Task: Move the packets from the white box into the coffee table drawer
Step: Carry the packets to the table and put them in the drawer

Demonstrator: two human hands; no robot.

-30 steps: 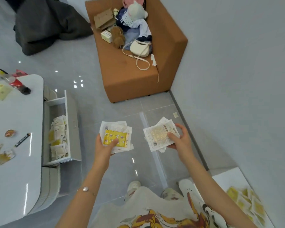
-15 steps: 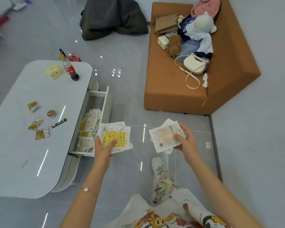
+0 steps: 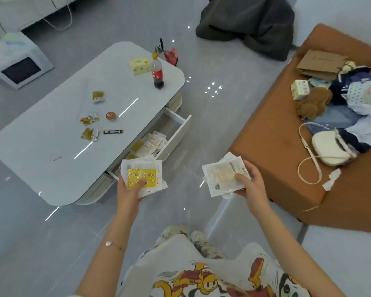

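Observation:
My left hand (image 3: 128, 192) grips a stack of white packets (image 3: 141, 175); the top one has a yellow patterned panel, with my thumb across it. My right hand (image 3: 252, 187) holds a second stack of pale packets (image 3: 222, 173), thumb on top. Both stacks hang above the floor, just in front of the open coffee table drawer (image 3: 177, 130). Several packets (image 3: 150, 143) lie inside that drawer. The white box is out of view.
The white coffee table (image 3: 51, 151) carries a cola bottle (image 3: 157, 71), a yellow box (image 3: 140, 65) and small snack wrappers (image 3: 90, 133). An orange sofa (image 3: 272, 146) with a cream handbag (image 3: 330, 147), toys and clothes stands at the right. A dark bag (image 3: 251, 22) lies on the floor behind.
The view has swung left, so the table and open drawer now sit ahead of my hands. Both hands still hold their packet stacks, the left one now close to the drawer's front.

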